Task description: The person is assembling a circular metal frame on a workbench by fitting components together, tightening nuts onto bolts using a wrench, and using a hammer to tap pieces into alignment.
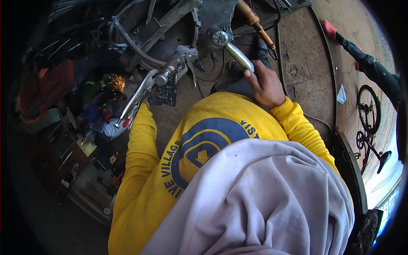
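Note:
My right hand (pixel 268 83) is closed round the bright metal handle of a hammer (pixel 240 57), thumb along the handle. The hammer's round head (pixel 219 38) is close to a dark metal plate (pixel 214 19) on the workbench. Locking pliers (pixel 146 83) point down toward my left sleeve, their jaws up by curved metal bars (pixel 134 46). My left hand (pixel 146 102) is beside and partly behind the pliers' handles. Its fingers are hidden, so its grip does not show.
An orange-handled tool with a black cable (pixel 254 21) lies at the bench's right. Sparks (pixel 115 83) fly at the left, near a person in dark and green clothing. Cables (pixel 280 55) cross the floor. At right are a bicycle (pixel 368 114) and another person's leg (pixel 361 55).

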`<action>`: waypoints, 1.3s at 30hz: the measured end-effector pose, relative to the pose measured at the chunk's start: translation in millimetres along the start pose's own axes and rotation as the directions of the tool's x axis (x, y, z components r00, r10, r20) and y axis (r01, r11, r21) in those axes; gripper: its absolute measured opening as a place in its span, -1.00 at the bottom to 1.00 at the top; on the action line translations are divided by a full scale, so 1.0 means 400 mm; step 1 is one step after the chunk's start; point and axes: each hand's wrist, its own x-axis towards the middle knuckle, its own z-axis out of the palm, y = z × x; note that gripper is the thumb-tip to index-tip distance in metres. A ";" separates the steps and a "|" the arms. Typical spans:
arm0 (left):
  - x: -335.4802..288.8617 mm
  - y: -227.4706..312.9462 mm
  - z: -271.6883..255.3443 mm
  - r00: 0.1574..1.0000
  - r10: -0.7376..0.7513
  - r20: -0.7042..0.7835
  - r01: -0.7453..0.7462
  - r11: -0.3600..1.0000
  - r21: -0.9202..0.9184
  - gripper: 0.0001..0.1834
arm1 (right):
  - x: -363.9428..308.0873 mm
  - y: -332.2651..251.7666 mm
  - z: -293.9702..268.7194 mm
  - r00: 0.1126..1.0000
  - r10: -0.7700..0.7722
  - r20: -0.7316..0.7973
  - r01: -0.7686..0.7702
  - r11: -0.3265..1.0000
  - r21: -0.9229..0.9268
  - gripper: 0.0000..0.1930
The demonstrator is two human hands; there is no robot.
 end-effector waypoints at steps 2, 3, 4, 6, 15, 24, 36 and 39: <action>-0.003 -0.002 -0.002 1.000 -0.003 0.007 0.003 1.000 0.000 -0.43 | -0.008 -0.002 0.000 0.997 -0.072 0.022 0.074 0.995 -0.067 -0.64; -0.002 -0.002 -0.003 1.000 -0.007 0.007 0.007 1.000 0.000 -0.43 | -0.009 -0.022 -0.001 0.992 -0.123 -0.003 0.122 0.992 -0.027 -0.63; 0.000 -0.001 -0.004 1.000 -0.011 0.008 0.011 1.000 -0.003 -0.42 | -0.004 -0.030 0.000 0.992 -0.128 0.002 0.128 0.991 -0.035 -0.63; 0.008 -0.002 -0.006 1.000 -0.019 0.009 0.020 1.000 -0.012 -0.42 | 0.007 -0.045 0.003 0.984 -0.174 0.036 0.177 0.980 -0.095 -0.62; 0.011 -0.005 -0.001 0.997 -0.069 0.031 0.070 0.997 -0.039 -0.38 | 0.044 -0.067 -0.017 0.990 -0.043 0.131 0.073 0.970 -0.230 -0.67; 0.003 -0.040 -0.019 0.979 -0.104 0.174 0.118 0.990 -0.071 -0.34 | 0.092 -0.176 -0.085 0.998 -0.069 -0.005 0.067 0.982 -0.177 -0.60; 0.118 0.060 -0.125 0.811 -0.541 0.220 0.339 0.129 -0.932 -0.49 | 0.183 -0.264 -0.111 0.991 -0.136 0.011 0.127 0.886 -0.445 -0.64; 0.113 0.061 -0.084 0.802 -0.583 0.128 0.300 0.209 -0.931 -0.49 | 0.186 -0.283 -0.127 0.996 -0.089 0.012 0.085 0.896 -0.437 -0.62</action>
